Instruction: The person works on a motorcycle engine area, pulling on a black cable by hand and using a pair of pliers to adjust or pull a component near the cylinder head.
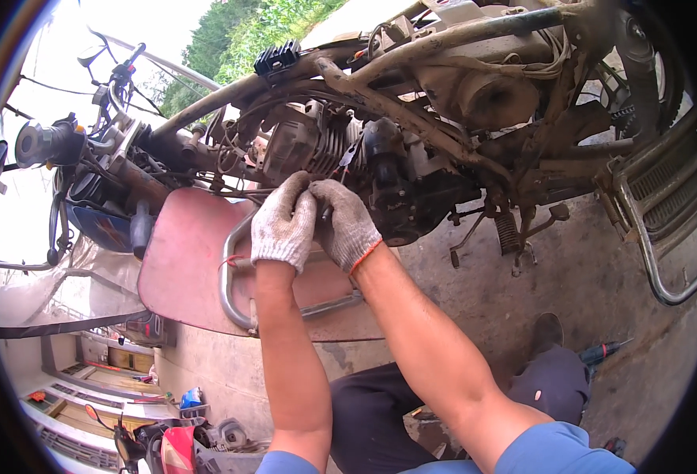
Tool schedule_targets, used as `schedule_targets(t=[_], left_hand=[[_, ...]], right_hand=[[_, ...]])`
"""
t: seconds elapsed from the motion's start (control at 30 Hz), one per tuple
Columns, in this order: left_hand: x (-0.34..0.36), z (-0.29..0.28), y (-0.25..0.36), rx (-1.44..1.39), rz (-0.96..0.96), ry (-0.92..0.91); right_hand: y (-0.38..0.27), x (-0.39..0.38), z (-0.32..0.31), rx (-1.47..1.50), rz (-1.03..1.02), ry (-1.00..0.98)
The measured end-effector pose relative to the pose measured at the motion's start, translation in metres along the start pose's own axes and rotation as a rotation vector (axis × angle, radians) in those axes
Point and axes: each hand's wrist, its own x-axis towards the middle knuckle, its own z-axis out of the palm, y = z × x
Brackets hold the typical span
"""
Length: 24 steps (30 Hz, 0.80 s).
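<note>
Both the left hand [281,233] and the right hand [351,225] wear pale, grimy knit gloves. They are side by side, apparently touching near the fingertips, with the fingers bent inward; whether they pinch anything I cannot tell, as the gloves hide it. The engine [289,146] is just beyond them, set within the dusty frame [443,45] of a motorbike whose handlebar [117,87] is at the far left. Dirt coats most of the metal.

Below the bike is a grey concrete floor [443,308], stained and scuffed. A faded red board [182,253] with rounded corners is under the hands, and a bent silver tube [226,276] with a red tie crosses in front of it. Toward the right, a teal power tool [593,353] lies on the concrete near the person's knee.

At the lower left, a red and black scooter [178,450] stands near some shelves [80,395]. A pale sheet [48,304] with a dark hem hangs above them. Green trees [234,39] show outside, under bright light.
</note>
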Motion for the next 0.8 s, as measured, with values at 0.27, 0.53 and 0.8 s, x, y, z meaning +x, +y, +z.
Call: schedule_targets(t=[0.27,0.53,0.8], left_hand=[[-0.008,0.016,0.004,0.129,0.026,-0.06],[-0.038,0.027,0.01,0.073,-0.016,-0.269],[-0.032,0.024,-0.003,0.265,-0.043,-0.109]], right_hand=[[-0.031,-0.03,0.01,-0.538,0.046,-0.019],[-0.058,-0.041,0.002,-1.033,0.143,0.144],[-0.041,-0.03,-0.024,-0.718,0.184,0.079]])
